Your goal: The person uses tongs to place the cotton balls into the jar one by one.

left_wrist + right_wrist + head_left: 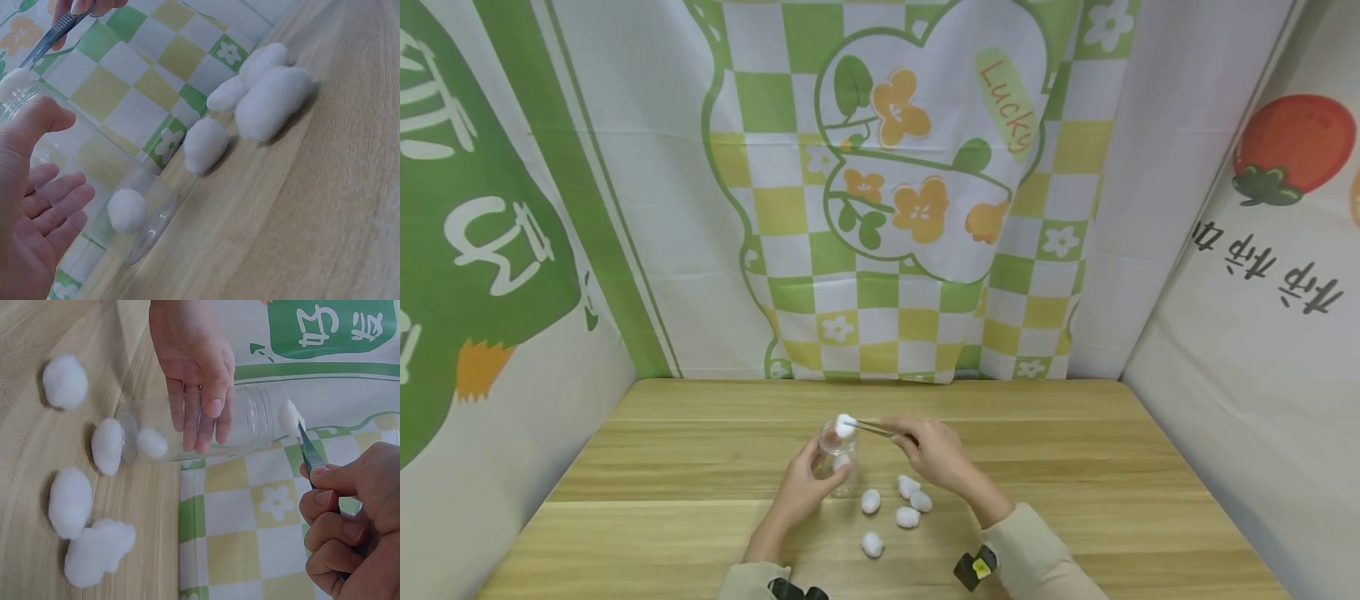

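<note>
My left hand point(803, 485) grips a clear jar point(250, 437) that stands upright and uncapped on the table, thumb on the near side and fingers around the back. One cotton ball point(152, 443) lies inside, near the jar's bottom. With the right hand point(936, 454) I pinch a pair of metal tweezers point(310, 453) between thumb and fingers. Their tips hold another cotton ball point(289, 419) just above the jar's mouth. In the left wrist view, this held ball point(14, 83) is partly cut off by the frame's edge.
Several loose cotton balls lie on the wooden table point(685, 475) to the right of the jar; one point(872, 545) is closest to the near edge. Printed fabric curtains point(880, 325) hang behind the table and on both sides.
</note>
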Demonstrator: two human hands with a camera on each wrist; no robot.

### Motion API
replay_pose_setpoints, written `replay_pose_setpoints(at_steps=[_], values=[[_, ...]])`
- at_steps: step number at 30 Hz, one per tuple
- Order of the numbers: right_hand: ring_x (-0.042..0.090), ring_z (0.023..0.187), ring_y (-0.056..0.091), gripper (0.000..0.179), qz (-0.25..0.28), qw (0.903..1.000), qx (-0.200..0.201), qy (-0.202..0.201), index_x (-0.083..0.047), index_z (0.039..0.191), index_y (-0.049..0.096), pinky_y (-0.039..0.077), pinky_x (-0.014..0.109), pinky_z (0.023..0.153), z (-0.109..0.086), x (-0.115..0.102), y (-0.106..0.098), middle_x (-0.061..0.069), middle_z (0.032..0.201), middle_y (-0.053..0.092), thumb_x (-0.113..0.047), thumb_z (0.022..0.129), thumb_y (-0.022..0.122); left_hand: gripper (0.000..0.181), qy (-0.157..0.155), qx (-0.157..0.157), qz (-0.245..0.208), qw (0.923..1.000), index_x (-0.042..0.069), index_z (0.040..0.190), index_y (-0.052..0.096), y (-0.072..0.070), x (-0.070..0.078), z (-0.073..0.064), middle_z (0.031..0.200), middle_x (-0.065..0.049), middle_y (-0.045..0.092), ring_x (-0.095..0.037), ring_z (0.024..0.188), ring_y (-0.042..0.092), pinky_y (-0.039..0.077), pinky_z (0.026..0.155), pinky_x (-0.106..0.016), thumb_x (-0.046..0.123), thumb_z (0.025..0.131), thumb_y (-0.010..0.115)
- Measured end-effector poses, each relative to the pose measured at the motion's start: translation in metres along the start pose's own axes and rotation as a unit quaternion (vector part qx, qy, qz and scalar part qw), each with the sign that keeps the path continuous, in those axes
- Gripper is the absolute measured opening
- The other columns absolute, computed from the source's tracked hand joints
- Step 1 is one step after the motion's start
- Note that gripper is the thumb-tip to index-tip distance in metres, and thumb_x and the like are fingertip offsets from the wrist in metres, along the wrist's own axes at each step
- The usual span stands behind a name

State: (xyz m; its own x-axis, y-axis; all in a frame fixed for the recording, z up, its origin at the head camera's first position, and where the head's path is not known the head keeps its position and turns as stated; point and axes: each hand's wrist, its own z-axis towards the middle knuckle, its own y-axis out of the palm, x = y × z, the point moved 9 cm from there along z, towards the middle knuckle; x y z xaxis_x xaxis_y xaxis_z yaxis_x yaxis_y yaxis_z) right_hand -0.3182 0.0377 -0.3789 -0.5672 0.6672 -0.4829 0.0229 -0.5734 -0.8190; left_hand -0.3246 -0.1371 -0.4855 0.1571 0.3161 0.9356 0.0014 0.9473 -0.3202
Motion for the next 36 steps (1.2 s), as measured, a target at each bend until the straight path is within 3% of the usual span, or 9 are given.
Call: replay_pose_setpoints(at_steps=[7, 14, 24, 36], values=[[0.001, 0.052, 0.037, 0.028, 0.001, 1.0, -0.008, -0.001, -0.012, 0.122, 0.066, 0.03, 0.014, 0.045, -0.0009, 0.0013, 0.0039, 0.007, 0.085, 0.072, -0.011, 0.095, 0.057, 0.075, 0.0, -0.004, 0.008, 1.0, -0.003, 0.146, 0.033, 0.0016, 0.0, -0.0005, 0.149, -0.029, 0.039, -0.047, 0.137, 0.041, 0.033, 0.117, -0.057, 0.024, 0.086, 0.071], [0.0, 0.051, 0.034, 0.03, 0.021, 0.9995, -0.025, 0.003, -0.011, 0.125, 0.063, 0.028, 0.014, 0.045, -0.0027, 0.0042, 0.0079, 0.0, 0.061, 0.053, -0.012, 0.097, 0.056, 0.073, 0.008, -0.004, 0.013, 0.9999, -0.001, 0.145, 0.035, 0.002, 0.0022, -0.0013, 0.148, -0.027, 0.041, -0.046, 0.137, 0.041, 0.033, 0.117, -0.057, 0.024, 0.086, 0.071], [-0.001, 0.049, 0.032, 0.03, 0.029, 0.9991, -0.03, -0.004, -0.012, 0.127, 0.062, 0.026, 0.013, 0.044, -0.004, 0.0053, 0.0082, -0.003, 0.059, 0.048, -0.014, 0.097, 0.055, 0.062, 0.023, 0.002, -0.009, 0.9997, 0.001, 0.14, 0.044, 0.0008, 0.0017, -0.0005, 0.14, -0.02, 0.054, -0.041, 0.138, 0.043, 0.032, 0.119, -0.055, 0.014, 0.086, 0.071], [-0.001, 0.05, 0.034, 0.031, 0.05, 0.9982, -0.032, 0.007, -0.012, 0.127, 0.062, 0.028, 0.013, 0.045, -0.0057, 0.0088, 0.003, -0.002, 0.061, 0.051, -0.013, 0.097, 0.056, 0.061, 0.028, 0.01, -0.008, 0.9995, 0.001, 0.138, 0.045, 0.0003, 0.0027, 0.0006, 0.136, -0.021, 0.057, -0.042, 0.135, 0.046, 0.035, 0.117, -0.055, 0.013, 0.085, 0.072]])
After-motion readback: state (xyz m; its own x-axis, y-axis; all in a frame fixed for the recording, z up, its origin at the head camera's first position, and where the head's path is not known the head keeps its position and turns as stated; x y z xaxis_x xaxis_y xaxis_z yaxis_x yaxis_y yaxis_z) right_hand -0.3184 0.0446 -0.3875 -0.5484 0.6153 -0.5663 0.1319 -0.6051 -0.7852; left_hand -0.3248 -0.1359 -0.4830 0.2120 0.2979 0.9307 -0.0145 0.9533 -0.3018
